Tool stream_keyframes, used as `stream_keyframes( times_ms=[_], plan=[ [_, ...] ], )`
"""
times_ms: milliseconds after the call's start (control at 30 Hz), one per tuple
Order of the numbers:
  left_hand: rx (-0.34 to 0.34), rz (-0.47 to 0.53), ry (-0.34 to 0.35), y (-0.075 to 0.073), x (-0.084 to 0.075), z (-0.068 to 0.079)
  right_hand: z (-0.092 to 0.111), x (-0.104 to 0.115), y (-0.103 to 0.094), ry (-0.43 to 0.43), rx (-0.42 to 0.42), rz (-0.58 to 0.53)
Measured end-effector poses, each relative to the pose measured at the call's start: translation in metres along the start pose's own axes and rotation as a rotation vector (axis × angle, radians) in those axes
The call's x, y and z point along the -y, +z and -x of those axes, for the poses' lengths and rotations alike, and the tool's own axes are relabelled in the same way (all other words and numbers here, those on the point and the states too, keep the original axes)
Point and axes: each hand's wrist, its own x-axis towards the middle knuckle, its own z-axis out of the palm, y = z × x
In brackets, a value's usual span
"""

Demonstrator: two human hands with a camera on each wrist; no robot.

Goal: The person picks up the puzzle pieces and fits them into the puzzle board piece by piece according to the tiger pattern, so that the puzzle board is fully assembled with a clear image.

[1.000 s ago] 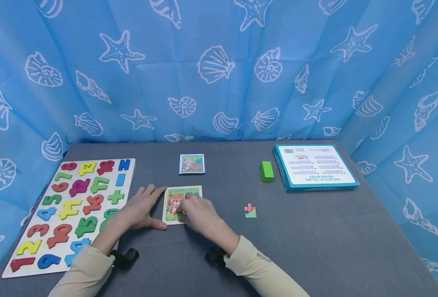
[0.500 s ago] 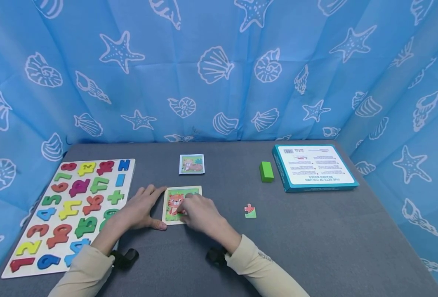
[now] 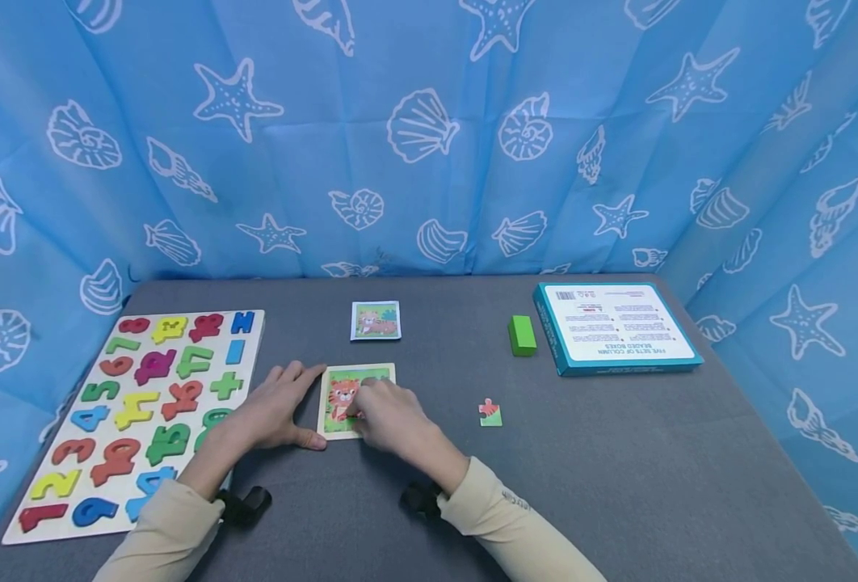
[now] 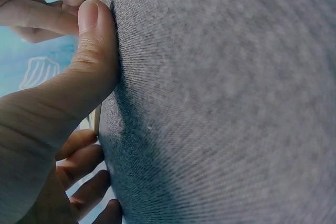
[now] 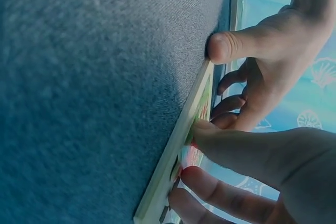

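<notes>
A framed jigsaw puzzle (image 3: 341,396) with an orange tiger cub on green lies flat on the table. My left hand (image 3: 276,408) rests at its left side, index fingertip at the far corner and thumb at the near corner. Over the puzzle's right half, my right hand (image 3: 393,419) has its thumb and fingers bent down and pinches a puzzle piece (image 5: 192,155), mostly hidden by the fingers. A dark gap shows in the frame beside those fingertips in the right wrist view. Right of the hands lies a loose red-and-green puzzle piece (image 3: 490,413).
A number board (image 3: 243,420) with coloured wooden numerals fills the table's left. A small square tiger picture (image 3: 376,321) lies beyond the puzzle. Farther right are a green block (image 3: 522,336) and a teal-edged white box (image 3: 621,327). A blue curtain (image 3: 429,194) hangs behind the table.
Both hands stay in nearly the same place, with only slight movement of the right hand at the puzzle. The loose piece and the other things have not moved.
</notes>
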Motion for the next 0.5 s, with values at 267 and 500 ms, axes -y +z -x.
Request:
stream_keyframes(
  times_ms=[267,500],
  plan=[
    [-0.001,-0.007,-0.003,-0.0011,-0.0005,0.0001,-0.0019,0.0,0.0015,0.038,-0.012,-0.037],
    [0.003,-0.005,-0.002,-0.0003,0.0,-0.0004,-0.0025,-0.0021,0.0005,0.05,-0.001,-0.072]
  ],
)
